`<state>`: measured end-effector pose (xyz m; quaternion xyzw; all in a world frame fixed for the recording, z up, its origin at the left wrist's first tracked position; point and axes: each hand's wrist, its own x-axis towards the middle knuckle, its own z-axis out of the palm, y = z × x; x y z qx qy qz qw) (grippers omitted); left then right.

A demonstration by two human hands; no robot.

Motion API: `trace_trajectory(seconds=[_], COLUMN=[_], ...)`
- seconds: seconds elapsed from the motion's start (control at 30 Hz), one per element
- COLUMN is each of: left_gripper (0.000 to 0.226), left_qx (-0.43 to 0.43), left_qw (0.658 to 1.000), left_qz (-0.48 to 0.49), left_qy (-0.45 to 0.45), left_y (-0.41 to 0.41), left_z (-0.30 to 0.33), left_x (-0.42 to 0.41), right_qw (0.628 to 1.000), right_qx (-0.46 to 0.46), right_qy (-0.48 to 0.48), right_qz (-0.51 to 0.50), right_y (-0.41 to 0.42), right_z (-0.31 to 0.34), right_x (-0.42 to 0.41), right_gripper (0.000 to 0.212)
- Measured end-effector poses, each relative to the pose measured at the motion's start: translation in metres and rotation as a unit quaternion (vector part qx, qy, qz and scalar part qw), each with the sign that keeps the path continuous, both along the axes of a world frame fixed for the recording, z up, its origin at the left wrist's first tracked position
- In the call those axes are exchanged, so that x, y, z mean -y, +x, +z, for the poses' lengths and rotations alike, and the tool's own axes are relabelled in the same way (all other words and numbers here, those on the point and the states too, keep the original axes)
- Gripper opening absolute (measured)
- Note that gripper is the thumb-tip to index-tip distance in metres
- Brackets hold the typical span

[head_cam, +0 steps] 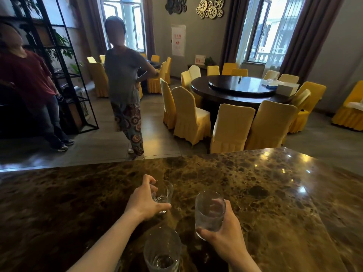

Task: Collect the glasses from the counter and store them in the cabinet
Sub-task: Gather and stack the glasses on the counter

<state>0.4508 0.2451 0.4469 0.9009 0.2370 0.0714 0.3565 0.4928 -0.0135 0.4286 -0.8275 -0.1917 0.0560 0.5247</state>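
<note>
Marble counter holds 3 clear, seemingly empty glasses. Left hand curls its fingers around the far glass; right hand grips a lifted glass. A third glass stands nearest, untouched. No cabinet visible; storing appears not yet begun.

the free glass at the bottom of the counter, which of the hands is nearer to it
Hard to call; perhaps right. The right hand, holding a glass, sits up and right of the free glass. The left hand grips another glass farther up the counter.
</note>
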Motion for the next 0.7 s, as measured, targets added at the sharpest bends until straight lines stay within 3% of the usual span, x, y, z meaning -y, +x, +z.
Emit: trace_trajectory(seconds=[0.5, 0.63, 0.7], left_gripper=[0.095, 0.110, 0.118], left_qx=[-0.026, -0.041, -0.020], left_qw=[1.000, 0.999, 1.000], left_qz=[0.004, -0.025, -0.018], left_qy=[-0.002, -0.009, -0.008], left_y=[0.001, -0.010, -0.030], left_z=[-0.013, 0.001, 0.013], left_x=[0.004, 0.004, -0.004], right_qw=[0.999, 0.994, 0.992], right_qx=[-0.048, -0.097, -0.106], right_qy=[-0.004, -0.036, -0.067], right_qz=[0.000, 0.019, 0.014], right_y=[-0.007, -0.008, 0.000], right_z=[-0.005, 0.019, 0.042], right_x=[0.010, 0.029, 0.045], right_gripper=[0.085, 0.110, 0.111])
